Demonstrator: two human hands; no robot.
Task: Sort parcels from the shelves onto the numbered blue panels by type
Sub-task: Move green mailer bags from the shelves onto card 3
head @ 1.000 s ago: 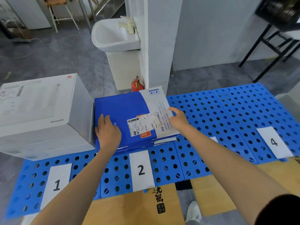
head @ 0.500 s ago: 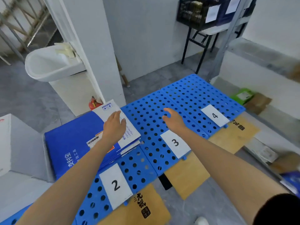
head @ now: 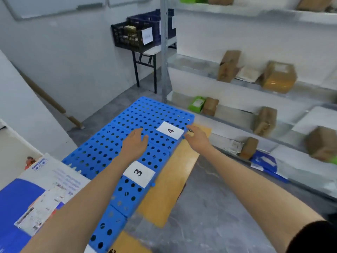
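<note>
Blue perforated panels (head: 102, 148) lie on the floor, with white labels 3 (head: 138, 173) and 4 (head: 170, 130). A blue and white flat parcel (head: 27, 194) lies at the lower left on a panel. My left hand (head: 135, 145) hovers above panel 3, fingers relaxed and holding nothing. My right hand (head: 197, 137) reaches out past the corner of panel 4, also relaxed and holding nothing. The metal shelves (head: 255, 84) on the right hold brown boxes (head: 279, 76), a green parcel (head: 197, 104) and a blue flat parcel (head: 264, 162).
Yellow cardboard (head: 169, 183) lies on the grey floor under the panels' near edge. A black crate (head: 131, 36) stands on a small table at the back. A white column (head: 21, 114) and a leaning wooden handle (head: 49, 99) are on the left.
My view has swung right from panels 1 and 2 toward the shelves. Both hands let go of the blue parcel and moved right, over panels 3 and 4.
</note>
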